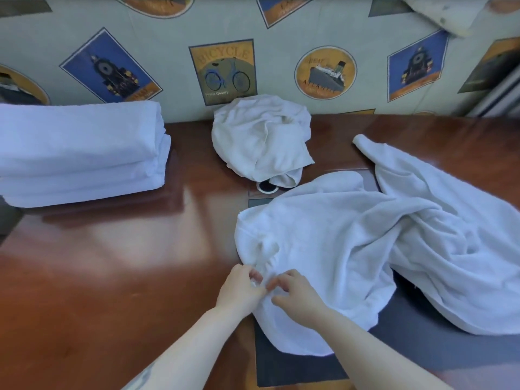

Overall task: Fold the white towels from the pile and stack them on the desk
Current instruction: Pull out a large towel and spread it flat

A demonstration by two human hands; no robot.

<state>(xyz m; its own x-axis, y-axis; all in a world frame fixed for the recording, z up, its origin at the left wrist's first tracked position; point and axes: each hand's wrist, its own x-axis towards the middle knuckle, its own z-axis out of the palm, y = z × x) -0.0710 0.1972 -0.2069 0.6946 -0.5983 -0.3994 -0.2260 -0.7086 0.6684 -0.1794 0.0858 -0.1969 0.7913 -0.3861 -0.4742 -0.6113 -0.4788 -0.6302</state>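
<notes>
Far up and left of my hands I see the stack of folded towels (81, 153) on the bench (112, 263). Straight beyond my hands a crumpled towel (261, 139) sits bunched against the patterned wall (174, 66). My left hand (242, 288) pinches the near edge of the loose towel (323, 249) with curled fingers, and my right hand (295, 294), just beside it, pinches the same edge. The towel sprawls up and right of them, over a dark mat (295, 367).
</notes>
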